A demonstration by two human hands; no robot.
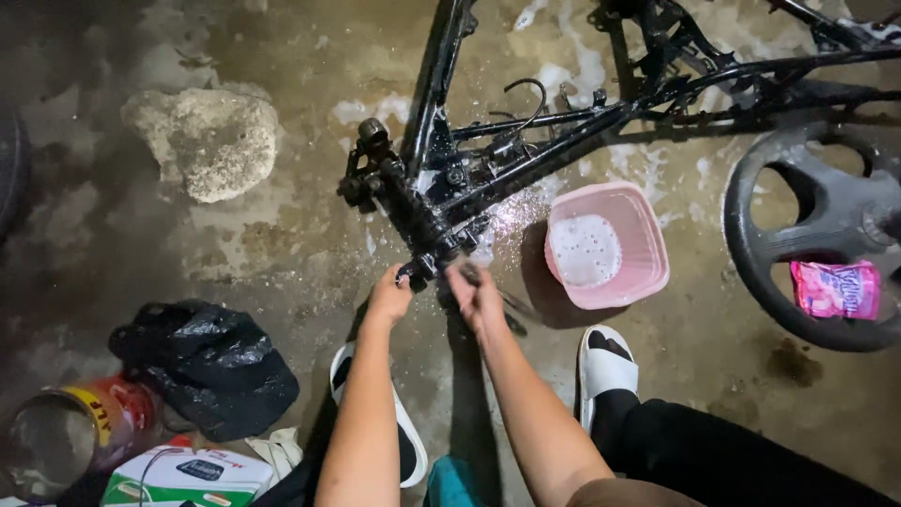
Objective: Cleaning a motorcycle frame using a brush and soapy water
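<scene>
Dim overhead light (blurred hands)

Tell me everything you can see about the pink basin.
The pink basin is a squarish tub with rounded corners, plastic by its look. It stands upright on the wet concrete floor, just right of the black frame and ahead of a white sandal. White soapy foam covers its bottom. Neither hand touches it; the right hand is nearest, blurred.
</scene>
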